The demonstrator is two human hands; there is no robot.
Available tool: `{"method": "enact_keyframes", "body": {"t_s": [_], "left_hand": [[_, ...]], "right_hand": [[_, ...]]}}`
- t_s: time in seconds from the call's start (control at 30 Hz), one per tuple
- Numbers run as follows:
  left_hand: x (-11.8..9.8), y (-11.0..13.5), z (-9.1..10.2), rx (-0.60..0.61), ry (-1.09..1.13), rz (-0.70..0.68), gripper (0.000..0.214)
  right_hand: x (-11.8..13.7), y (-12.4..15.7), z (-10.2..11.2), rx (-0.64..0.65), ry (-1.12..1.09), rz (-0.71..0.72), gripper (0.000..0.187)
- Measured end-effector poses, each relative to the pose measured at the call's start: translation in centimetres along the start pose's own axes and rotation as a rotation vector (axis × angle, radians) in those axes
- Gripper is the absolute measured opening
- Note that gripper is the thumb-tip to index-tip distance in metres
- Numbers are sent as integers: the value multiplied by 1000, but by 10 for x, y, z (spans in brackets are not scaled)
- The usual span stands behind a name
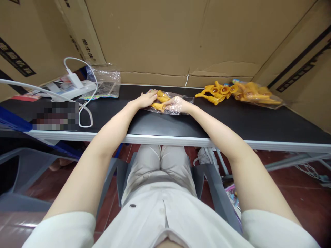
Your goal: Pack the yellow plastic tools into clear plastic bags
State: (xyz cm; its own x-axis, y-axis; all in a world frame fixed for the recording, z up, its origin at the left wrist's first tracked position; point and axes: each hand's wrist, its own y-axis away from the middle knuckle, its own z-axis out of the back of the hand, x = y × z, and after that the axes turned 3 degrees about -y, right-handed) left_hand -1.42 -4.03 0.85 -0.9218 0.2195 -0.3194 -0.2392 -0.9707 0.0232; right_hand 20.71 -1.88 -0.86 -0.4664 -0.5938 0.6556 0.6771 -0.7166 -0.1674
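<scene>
A clear plastic bag [190, 100] lies on the black table in front of me, with several yellow horn-shaped pieces [158, 107] in it. My left hand [148, 99] rests on the bag's left end, palm down, fingers stretched out beside the pieces. From the right, my right hand [178, 104] reaches in with clear film over it, apparently inside the bag. Its fingers are closed against a yellow piece; the film's shine partly hides the grip.
More loose yellow pieces [216, 92] lie to the right, beside a filled clear bag [261, 93]. At left are a flat clear bag [108, 88], a white power strip [74, 90] with a plugged-in charger, and a looping white cable [89, 115]. Cardboard walls [155, 38] stand behind the table.
</scene>
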Motion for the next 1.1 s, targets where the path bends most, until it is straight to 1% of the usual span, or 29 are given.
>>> {"method": "enact_keyframes", "body": {"t_s": [0.07,0.13,0.23,0.43,0.57,0.63,0.7,0.77,0.87,0.93,1.0,1.1], "left_hand": [[-2,0,-1,35,-35,-2,73],[-4,0,-1,55,-53,7,74],[-6,2,1,67,-78,11,74],[-5,3,3,73,-62,-9,71],[2,-5,-1,65,-9,-23,71],[7,-9,-4,60,7,-26,70],[10,-13,-5,51,10,-18,70],[13,-15,-6,43,8,-2,71],[15,-15,-4,28,12,36,72],[16,-13,-3,21,14,62,72],[15,-11,-1,17,6,86,72],[15,-9,1,17,-1,114,73]], "right_hand": [[2,0,0,-3,16,-45,25],[5,0,-1,-39,14,-108,30],[10,1,-2,-92,-57,-170,38],[10,3,-2,-119,-147,-189,45],[7,5,2,-74,-221,-224,54],[8,6,8,-71,-226,-229,51],[9,8,17,-122,-150,-285,42],[8,12,31,-224,33,-364,34],[-2,24,59,-429,420,-427,31],[-15,34,78,-533,569,-515,34],[-30,43,93,-559,630,-593,36],[-47,51,106,-519,687,-704,39]]}}
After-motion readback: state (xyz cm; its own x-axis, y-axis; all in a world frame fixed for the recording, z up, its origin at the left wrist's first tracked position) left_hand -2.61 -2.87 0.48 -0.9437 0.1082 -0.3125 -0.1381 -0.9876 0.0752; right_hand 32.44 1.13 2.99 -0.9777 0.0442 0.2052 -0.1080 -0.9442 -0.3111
